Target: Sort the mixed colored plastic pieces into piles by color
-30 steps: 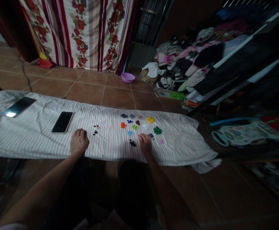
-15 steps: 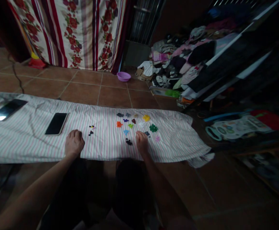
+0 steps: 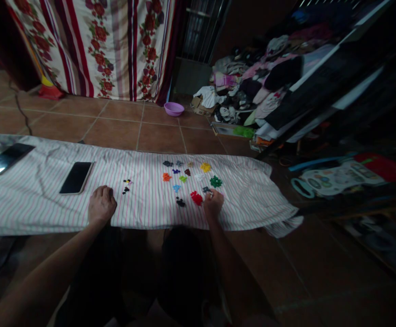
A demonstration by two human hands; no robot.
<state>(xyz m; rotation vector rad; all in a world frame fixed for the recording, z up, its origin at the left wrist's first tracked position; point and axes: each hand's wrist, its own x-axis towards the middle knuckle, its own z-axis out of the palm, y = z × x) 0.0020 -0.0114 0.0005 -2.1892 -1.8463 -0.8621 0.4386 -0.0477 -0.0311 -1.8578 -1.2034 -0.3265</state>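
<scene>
My right hand [image 3: 214, 202] has its fingers pinched together at the dark grey pieces [image 3: 206, 190], just right of the red pile [image 3: 196, 198]. What lies between its fingertips is too small to name. Curled on the striped cloth [image 3: 150, 204], my left hand [image 3: 101, 204] rests beside a few black and yellow pieces [image 3: 126, 186]; its fingertips are hidden. Around the right hand are small piles: green [image 3: 215, 181], yellow [image 3: 205, 167], orange [image 3: 166, 177], light blue [image 3: 176, 188] and black [image 3: 180, 202].
A phone [image 3: 77, 178] lies left of my left hand, and a second dark device [image 3: 7, 158] is at the far left. Beyond the cloth, a purple basin [image 3: 174, 109] stands on the tiled floor near heaped clothes [image 3: 245, 86].
My right hand has moved right from beside the red pile to the dark grey pieces, uncovering the red pile. My left hand stays resting on the cloth.
</scene>
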